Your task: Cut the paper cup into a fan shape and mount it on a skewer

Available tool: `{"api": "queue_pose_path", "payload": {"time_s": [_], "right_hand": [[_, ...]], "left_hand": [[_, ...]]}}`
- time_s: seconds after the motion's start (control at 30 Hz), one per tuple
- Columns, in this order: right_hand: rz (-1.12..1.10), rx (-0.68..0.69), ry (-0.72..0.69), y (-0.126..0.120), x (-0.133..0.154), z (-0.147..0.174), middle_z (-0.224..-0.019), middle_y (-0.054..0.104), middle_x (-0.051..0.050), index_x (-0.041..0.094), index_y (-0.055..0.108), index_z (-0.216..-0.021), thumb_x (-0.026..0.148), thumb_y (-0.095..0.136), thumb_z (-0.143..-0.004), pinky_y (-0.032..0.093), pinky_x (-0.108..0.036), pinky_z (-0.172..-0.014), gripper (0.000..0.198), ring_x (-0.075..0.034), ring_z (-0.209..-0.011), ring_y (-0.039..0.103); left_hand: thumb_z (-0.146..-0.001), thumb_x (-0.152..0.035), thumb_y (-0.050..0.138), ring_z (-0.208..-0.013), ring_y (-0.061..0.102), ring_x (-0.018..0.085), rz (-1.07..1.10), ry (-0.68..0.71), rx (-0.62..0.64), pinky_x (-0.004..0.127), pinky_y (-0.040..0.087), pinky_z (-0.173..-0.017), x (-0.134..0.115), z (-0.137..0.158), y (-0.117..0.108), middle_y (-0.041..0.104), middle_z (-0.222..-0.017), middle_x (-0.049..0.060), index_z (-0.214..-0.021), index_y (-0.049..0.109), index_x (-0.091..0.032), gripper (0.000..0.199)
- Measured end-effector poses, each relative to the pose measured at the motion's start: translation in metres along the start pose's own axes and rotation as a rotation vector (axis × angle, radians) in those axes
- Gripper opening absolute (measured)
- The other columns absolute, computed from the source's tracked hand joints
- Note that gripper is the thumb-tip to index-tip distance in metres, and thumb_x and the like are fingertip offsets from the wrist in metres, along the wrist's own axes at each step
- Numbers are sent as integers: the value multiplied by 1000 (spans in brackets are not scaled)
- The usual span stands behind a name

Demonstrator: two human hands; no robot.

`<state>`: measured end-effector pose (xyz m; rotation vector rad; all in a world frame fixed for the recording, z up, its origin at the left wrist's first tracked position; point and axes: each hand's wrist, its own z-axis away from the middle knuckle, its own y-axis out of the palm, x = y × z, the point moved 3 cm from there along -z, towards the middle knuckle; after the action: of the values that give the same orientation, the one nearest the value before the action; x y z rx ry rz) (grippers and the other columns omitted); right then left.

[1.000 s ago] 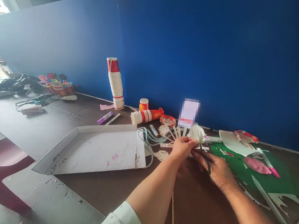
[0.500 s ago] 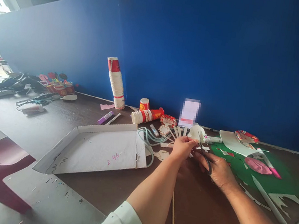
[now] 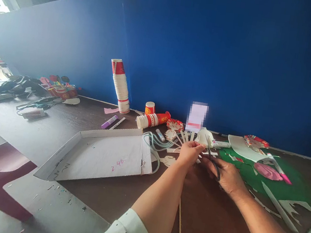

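Hardly anything has moved since the earlier frame: the view has slid a touch, while both hands keep their pose close together over the surface [image 3: 210, 220]. Thumb and fingers of the left hand [image 3: 192, 152] are pinched, seemingly on white paper strips [image 3: 186, 136] that fan out just beyond the knuckles, though the fingers hide the exact hold. The right hand [image 3: 226, 174] is closed round the scissors [image 3: 217, 173], their blades reaching up just beside the left fingertips. That nearness looks like the chief danger: if the paper slipped or the left hand edged across, a blade could nick a finger. Cutting at this angle could also stray too deep and sever a strip, since the left hand hides part of the work. The blades cross in front of a white cutout [image 3: 205, 135] as well, and whether they touch it I cannot tell; if they do, closing them might spoil it. Farther off, a tall stack of paper cups [image 3: 120, 90] leans near the blue wall [image 3: 224, 56]; a knock to the surface could topple it.
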<state>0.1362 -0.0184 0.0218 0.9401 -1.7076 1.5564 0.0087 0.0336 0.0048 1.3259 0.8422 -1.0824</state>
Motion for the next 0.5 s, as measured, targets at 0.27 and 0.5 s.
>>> {"api": "queue_pose_path", "payload": {"time_s": [0.27, 0.5], "right_hand": [[-10, 26, -13, -1, -3, 0, -51, 61, 1, 22, 77, -88, 63, 64, -75, 41, -28, -49, 45, -16, -48, 55], [10, 20, -24, -2, -9, -2, -49, 60, 2, 23, 77, -89, 64, 63, -76, 38, -26, -44, 46, -15, -45, 53]], "left_hand": [[-73, -30, 68, -44, 37, 6, -16, 31, 51, 21, 28, -46, 0, 0, 1, 47, -50, -4, -59, 57, -16, 22], [-74, -31, 70, -43, 36, 7, -17, 7, 57, 21, 28, -45, -3, 4, 2, 45, -48, -5, -60, 57, -17, 24]]}}
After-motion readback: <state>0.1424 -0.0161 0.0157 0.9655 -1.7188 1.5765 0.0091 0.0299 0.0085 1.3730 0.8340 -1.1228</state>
